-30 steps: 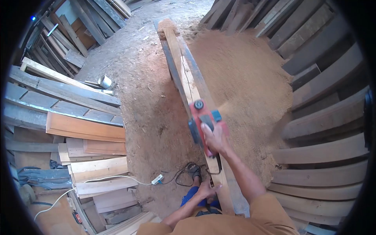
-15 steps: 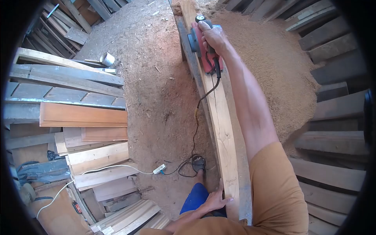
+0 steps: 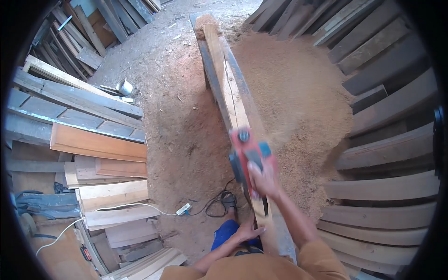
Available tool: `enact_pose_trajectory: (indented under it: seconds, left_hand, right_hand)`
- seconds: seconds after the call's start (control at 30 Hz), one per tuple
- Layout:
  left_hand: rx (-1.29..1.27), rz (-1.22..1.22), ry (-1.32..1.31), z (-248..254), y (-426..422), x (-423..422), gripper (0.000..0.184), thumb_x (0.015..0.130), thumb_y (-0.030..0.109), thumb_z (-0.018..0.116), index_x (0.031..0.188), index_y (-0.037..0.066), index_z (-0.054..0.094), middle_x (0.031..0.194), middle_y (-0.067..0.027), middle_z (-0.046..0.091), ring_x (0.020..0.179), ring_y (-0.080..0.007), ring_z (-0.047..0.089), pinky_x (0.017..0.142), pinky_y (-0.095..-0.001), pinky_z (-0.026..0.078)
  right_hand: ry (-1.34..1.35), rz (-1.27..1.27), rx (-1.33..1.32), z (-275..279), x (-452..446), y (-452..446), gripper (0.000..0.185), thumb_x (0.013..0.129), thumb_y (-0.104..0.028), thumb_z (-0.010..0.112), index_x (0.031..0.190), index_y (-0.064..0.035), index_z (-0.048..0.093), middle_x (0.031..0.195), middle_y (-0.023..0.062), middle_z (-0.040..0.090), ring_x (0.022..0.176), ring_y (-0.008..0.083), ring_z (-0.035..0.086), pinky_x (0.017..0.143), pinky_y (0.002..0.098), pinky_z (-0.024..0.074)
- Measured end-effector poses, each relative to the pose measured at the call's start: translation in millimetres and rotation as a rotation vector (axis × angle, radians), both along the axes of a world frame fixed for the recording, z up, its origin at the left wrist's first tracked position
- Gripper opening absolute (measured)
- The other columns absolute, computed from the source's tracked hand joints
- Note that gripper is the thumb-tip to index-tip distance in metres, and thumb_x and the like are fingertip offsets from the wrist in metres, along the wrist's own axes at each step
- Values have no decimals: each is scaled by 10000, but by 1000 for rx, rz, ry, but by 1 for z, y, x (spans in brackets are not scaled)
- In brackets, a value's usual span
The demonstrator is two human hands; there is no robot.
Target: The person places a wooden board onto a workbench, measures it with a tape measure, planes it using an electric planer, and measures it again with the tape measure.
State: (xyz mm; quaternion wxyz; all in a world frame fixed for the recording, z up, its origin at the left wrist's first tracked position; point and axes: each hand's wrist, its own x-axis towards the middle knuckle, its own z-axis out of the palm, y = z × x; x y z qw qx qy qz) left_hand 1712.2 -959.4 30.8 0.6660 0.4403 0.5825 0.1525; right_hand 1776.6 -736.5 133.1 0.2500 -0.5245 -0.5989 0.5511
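My right hand (image 3: 264,179) is wrapped round the handle of a red and dark electric planer (image 3: 242,144), which is slightly blurred. The planer rests on a long pale wooden beam (image 3: 232,93), towards its near end. A crack and some knots show in the beam's lighter top face. Close to my body, my left hand (image 3: 246,232) grips the beam's left edge at the near end, thumb on top; its other fingers are partly hidden. Under the beam runs a narrow, worn bench (image 3: 243,88).
Sawdust (image 3: 289,112) covers the ground on the right, beside stacked boards (image 3: 382,186). More planks and an orange-brown panel (image 3: 98,142) lie at left. A white power strip (image 3: 184,209) and dark cord (image 3: 215,207) lie near my sandalled foot (image 3: 228,201). Shavings (image 3: 205,21) heap at the far end.
My right hand has drawn the planer back along the beam, from near the far end to close to my body. My left hand stays at the near end. The view has tilted and shifted slightly.
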Motion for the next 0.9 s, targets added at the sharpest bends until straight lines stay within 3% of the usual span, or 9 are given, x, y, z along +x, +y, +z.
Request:
enact_pose_trajectory:
  seconds: [0.03, 0.07, 0.23, 0.27, 0.37, 0.5, 0.7, 0.87, 0.9]
  left_hand:
    - [-41, -61, -16, 6, -4, 2, 779, 889, 444, 722, 1455, 0, 423, 945, -201, 729, 873, -313, 712, 817, -409, 555]
    - [-80, -124, -32, 12, -9, 4, 707, 888, 448, 723, 1399, 7, 512, 968, -192, 730, 916, -310, 706, 842, -406, 546]
    - [-248, -302, 27, -23, -46, 20, 573, 896, 499, 709, 1224, 34, 645, 1073, -186, 713, 1022, -302, 686, 883, -404, 526]
    - [-268, -317, 95, -22, -46, 21, 563, 898, 505, 709, 1203, 35, 648, 1054, -176, 714, 1004, -285, 689, 872, -398, 527]
    - [-118, -272, 19, -16, -40, 14, 654, 911, 521, 690, 1340, 39, 585, 1218, -226, 680, 1154, -342, 649, 985, -427, 495]
    - [-74, -348, -106, -36, -42, 11, 936, 913, 561, 658, 1581, 52, 244, 1603, -272, 315, 1479, -457, 298, 1220, -546, 256]
    - [-70, -353, -113, -32, -35, 5, 954, 906, 580, 659, 1574, 35, 250, 1522, -276, 445, 1420, -435, 415, 1198, -536, 301]
    - [-23, -406, -172, -75, -54, 16, 965, 896, 556, 677, 1556, -12, 259, 1442, -310, 511, 1347, -449, 489, 1138, -433, 396]
    - [-121, -409, -107, -40, -30, 7, 986, 883, 549, 690, 1552, -27, 251, 1430, -326, 511, 1344, -449, 491, 1140, -437, 394]
  right_hand:
    - [-25, 5, -58, 6, 18, -39, 275, 995, -312, 543, 1017, -45, 601, 609, 40, 567, 518, 139, 569, 513, 338, 463]
    - [15, 38, -203, 1, 38, -71, 414, 969, -295, 613, 1246, 11, 577, 783, 73, 636, 685, 141, 620, 621, 335, 515]
    - [23, -32, -99, -7, 41, -111, 391, 962, -291, 617, 1146, 54, 604, 882, 187, 695, 817, 306, 694, 749, 433, 537]
    - [30, -44, -37, -8, 30, -95, 349, 976, -311, 602, 1097, 16, 589, 756, 108, 629, 690, 218, 634, 635, 373, 508]
    - [38, -22, -30, -7, -11, -17, 324, 993, -356, 565, 1017, -34, 593, 634, 37, 577, 545, 145, 581, 529, 333, 480]
    - [-166, -19, 47, 16, -77, 114, 486, 990, -474, 536, 806, -44, 666, 616, 57, 622, 550, 167, 618, 567, 363, 504]
    - [47, -49, 18, 2, -153, 279, 477, 997, -494, 579, 830, -54, 659, 660, 31, 616, 538, 134, 596, 508, 311, 486]
    - [192, -29, -83, -18, -136, 267, 414, 992, -470, 611, 877, -73, 633, 683, 7, 596, 530, 115, 570, 467, 278, 464]
    - [211, -23, -85, -22, -126, 252, 410, 991, -470, 614, 879, -76, 631, 684, 5, 595, 530, 113, 567, 464, 276, 462]
